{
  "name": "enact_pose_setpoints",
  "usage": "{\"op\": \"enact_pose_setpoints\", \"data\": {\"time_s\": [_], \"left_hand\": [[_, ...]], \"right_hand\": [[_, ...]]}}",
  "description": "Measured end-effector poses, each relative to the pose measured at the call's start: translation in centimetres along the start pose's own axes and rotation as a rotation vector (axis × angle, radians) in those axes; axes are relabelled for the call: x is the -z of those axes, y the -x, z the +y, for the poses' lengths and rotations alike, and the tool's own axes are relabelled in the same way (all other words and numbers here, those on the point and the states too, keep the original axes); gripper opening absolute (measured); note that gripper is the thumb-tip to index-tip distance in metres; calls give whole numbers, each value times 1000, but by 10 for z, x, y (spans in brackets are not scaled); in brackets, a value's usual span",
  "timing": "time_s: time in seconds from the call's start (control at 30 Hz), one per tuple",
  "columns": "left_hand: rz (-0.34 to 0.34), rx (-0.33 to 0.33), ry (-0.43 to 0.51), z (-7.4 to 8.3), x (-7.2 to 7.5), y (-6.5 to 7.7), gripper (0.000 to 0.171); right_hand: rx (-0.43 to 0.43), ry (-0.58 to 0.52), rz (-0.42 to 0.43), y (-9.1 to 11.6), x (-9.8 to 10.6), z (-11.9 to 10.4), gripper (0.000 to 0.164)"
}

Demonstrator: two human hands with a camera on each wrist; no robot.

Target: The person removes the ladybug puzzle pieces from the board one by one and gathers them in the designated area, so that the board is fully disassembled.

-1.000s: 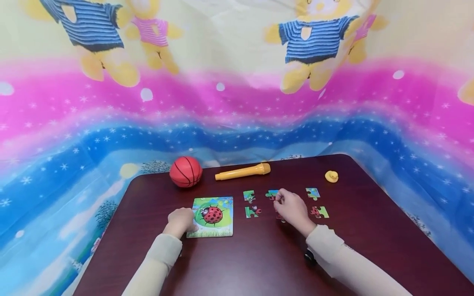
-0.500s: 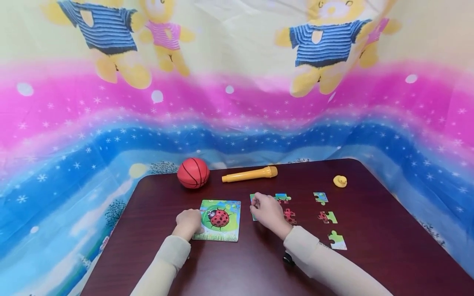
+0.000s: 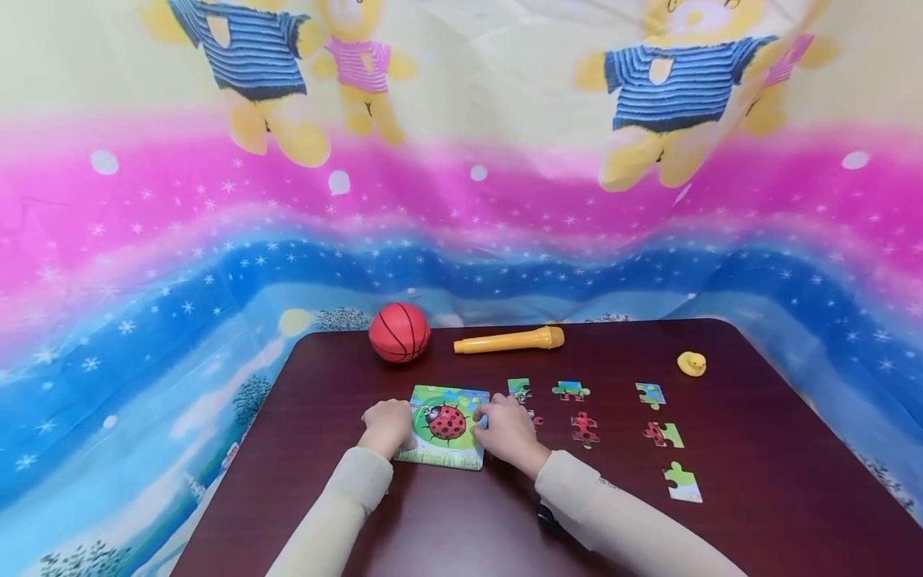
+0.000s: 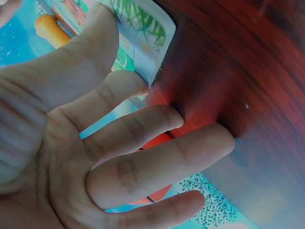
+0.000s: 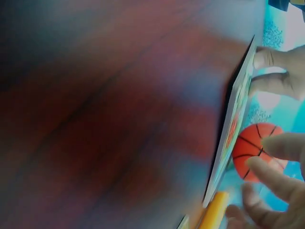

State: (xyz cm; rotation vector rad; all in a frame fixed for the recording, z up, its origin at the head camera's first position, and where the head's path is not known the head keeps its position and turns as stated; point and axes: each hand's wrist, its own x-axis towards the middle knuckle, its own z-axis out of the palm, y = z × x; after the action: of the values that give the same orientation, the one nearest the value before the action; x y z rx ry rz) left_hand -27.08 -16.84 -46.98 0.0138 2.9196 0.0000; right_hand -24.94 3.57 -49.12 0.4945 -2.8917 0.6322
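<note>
A square ladybug puzzle board point(image 3: 445, 421) lies on the dark table in the head view. My left hand point(image 3: 387, 426) pinches its left edge; in the left wrist view the thumb lies on the face near a corner of the puzzle board point(image 4: 147, 31), the index finger at its edge, the other fingers spread apart. My right hand point(image 3: 508, 437) is over the board's right edge, its loosely bent fingers holding nothing in the right wrist view. Loose jigsaw pieces lie to the right, including a red one point(image 3: 585, 427) and a green corner piece point(image 3: 682, 483).
Behind the board sit a small red basketball point(image 3: 400, 332) and a yellow toy microphone point(image 3: 509, 340). A yellow rubber duck point(image 3: 692, 364) stands at the back right of the table point(image 3: 469, 529). A printed curtain point(image 3: 461, 240) surrounds the table's far sides.
My right hand has moved left, from over the loose pieces to the board's right edge, uncovering pieces. The left hand keeps its grip. The whole head view has shifted sideways.
</note>
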Motion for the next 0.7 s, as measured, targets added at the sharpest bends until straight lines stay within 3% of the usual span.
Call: {"op": "enact_pose_setpoints", "data": {"time_s": [0.13,0.23,0.7], "left_hand": [[-14,-2,-7,4,-2,-1,53],[-25,-9,-7,5,-2,-1,55],[-31,9,5,2,7,2,55]], "right_hand": [[7,78,-142,2,-10,-3,50],[18,123,-193,6,-15,-4,59],[154,83,-92,7,-13,-14,24]]}}
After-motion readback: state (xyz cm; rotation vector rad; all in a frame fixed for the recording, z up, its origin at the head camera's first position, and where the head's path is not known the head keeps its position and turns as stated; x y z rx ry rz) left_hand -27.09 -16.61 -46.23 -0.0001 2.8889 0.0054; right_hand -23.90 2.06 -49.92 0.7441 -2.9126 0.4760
